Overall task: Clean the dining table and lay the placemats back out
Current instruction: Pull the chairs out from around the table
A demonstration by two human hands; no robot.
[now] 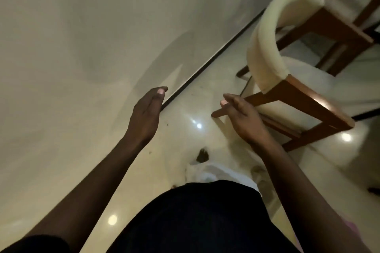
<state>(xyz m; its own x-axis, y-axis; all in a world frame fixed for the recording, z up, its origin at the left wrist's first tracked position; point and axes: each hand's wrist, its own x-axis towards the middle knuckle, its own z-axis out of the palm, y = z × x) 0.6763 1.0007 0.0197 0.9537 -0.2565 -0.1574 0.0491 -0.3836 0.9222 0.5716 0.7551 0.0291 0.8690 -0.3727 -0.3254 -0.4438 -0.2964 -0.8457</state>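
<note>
The bench fills the left of the view, a broad pale top with a thin dark edge running diagonally. It looks hard, smooth and glossy, so a cloth should slide easily over it under flat pressure, and smears will probably show in the shine. No placemats and no cloth are in sight. Mats of this kind are likely light and bendy and best lifted by an edge or two corners, but that is a guess. The left hand is empty, fingers straight and together, just at the bench's edge; whether it touches cannot be told. The right hand is also empty and relaxed, held over the floor in front of the wooden frame of a cream-padded chair, not gripping it. The frame is blurred. The far side of the bench is cut off, and the dark bits and pale shape on the floor near the person's body are too smeared to name.
</note>
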